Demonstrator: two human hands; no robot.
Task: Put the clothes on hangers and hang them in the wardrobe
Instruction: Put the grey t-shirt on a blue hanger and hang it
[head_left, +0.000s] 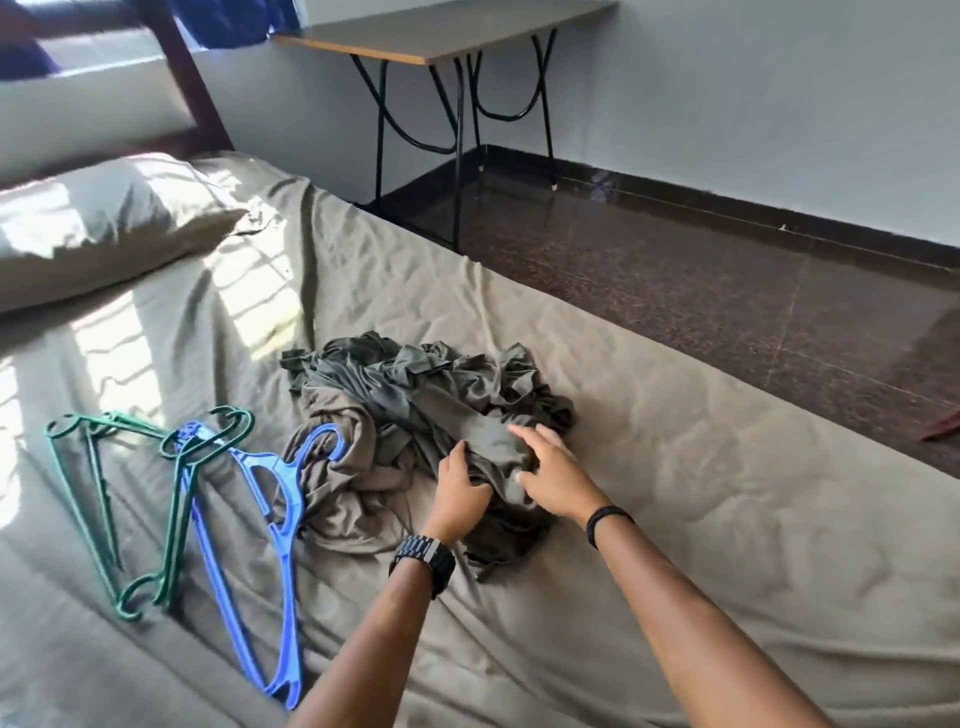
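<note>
Both hands on clothes pile (415, 415): L hand (460, 493) gripping fabric, R hand (550, 475) spread; hangers (228, 493) beside.

The blue hanger (270, 512) has part of its hook tucked under the pile of clothes (395, 415). The left hand (460, 491) hides its fingertips in the fabric. The top edge crops the table (441, 36), and the left edge crops the pillow (98, 223).
</note>
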